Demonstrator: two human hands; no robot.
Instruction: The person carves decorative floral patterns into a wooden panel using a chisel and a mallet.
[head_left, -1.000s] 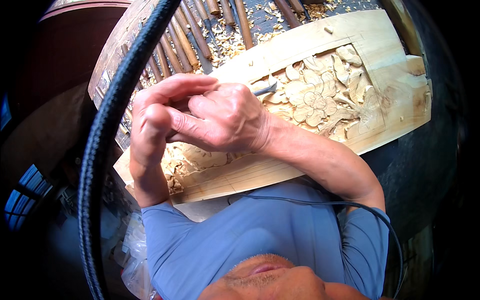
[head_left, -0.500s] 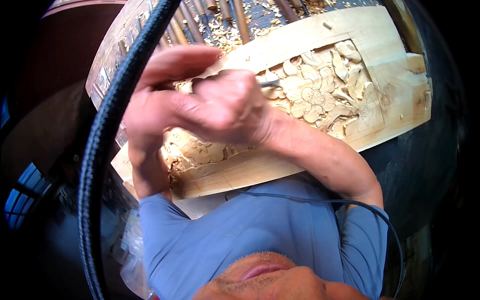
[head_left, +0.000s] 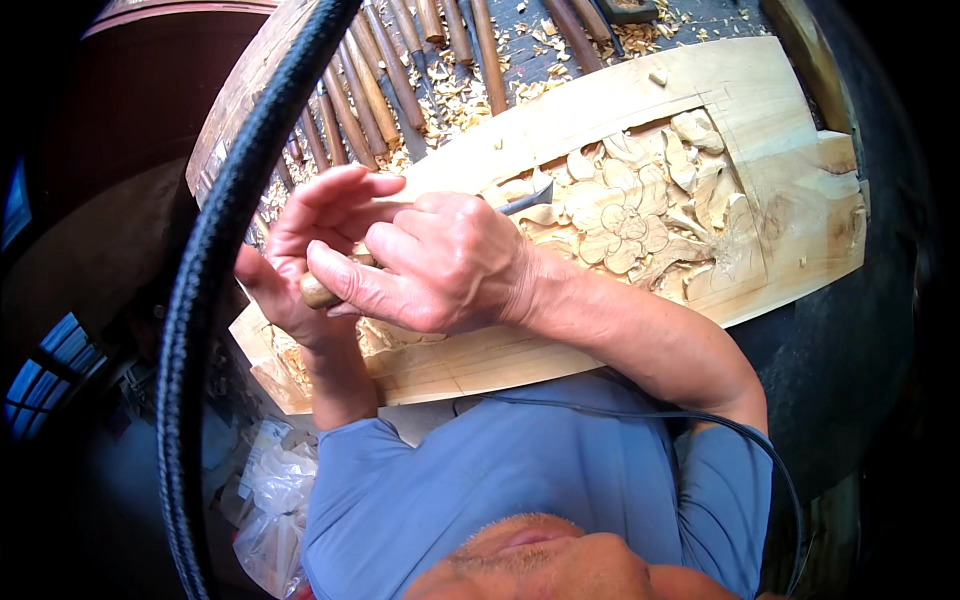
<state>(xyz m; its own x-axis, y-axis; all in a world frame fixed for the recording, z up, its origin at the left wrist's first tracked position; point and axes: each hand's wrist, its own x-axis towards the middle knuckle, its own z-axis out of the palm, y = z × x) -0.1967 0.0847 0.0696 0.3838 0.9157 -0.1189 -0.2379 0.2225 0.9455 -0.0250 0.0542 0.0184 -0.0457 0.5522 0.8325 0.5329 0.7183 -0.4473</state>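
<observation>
My right hand (head_left: 440,260) is closed round the wooden handle of a carving gouge (head_left: 530,199). Its dark metal blade points right, over the carved panel (head_left: 480,365), and the handle's butt sticks out at the left of my fist. My left hand (head_left: 305,240) is beside that butt, palm turned toward it, fingers and thumb apart. The pale wooden panel bears a sunken relief with a large flower (head_left: 622,215), leaves and pencilled lines. Both hands cover part of the relief's left side.
Several wooden-handled carving tools (head_left: 395,60) lie in a row along the far side of the dark bench, among scattered wood shavings (head_left: 535,60). A small wood chip (head_left: 657,77) rests on the panel's far border. Clear plastic bags (head_left: 275,490) are at the lower left.
My left hand, blurred before, has come lower and its fingers have spread. My right hand has shifted slightly downward, with the gouge still in it. More of the tool row shows.
</observation>
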